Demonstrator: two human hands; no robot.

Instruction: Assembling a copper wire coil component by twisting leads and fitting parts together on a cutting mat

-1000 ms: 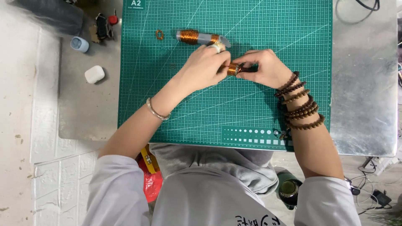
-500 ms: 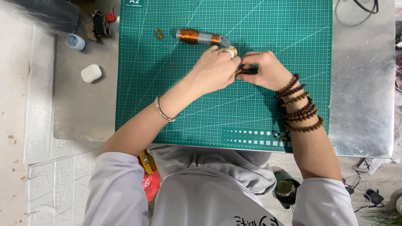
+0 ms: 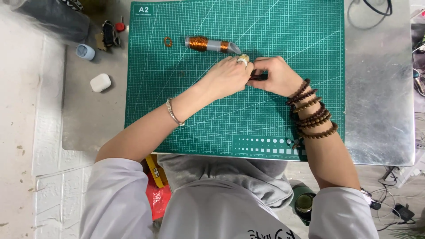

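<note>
Both hands meet near the middle of the green mat (image 3: 177,110), which covers most of the metal tabletop (image 3: 380,110). The left hand (image 3: 228,76) is curled shut, its fingers pressed against the right hand (image 3: 276,76), which is also closed. Between them sits a small dark piece (image 3: 259,77), pinched from both sides; only a short dark sliver shows, so its shape and make cannot be told. Holding it at both ends likely steadies it just above the mat for fine work, and the mat shields the tabletop beneath.

The left hand wears a ring (image 3: 242,60) and its wrist a thin bangle (image 3: 174,112); the right forearm carries several loops of brown beads (image 3: 312,113).

Just beyond the hands lies a grey tube (image 3: 213,44) on its side, wound with copper wire in two bands, one wide and one narrow, its near end cut at a slant. It is close to the left hand but apart from it. A small copper ring (image 3: 168,41) lies beside it.

Off the mat, to the left, sit a white case (image 3: 100,82) and a pale blue cap (image 3: 85,52), well apart from the hands.
</note>
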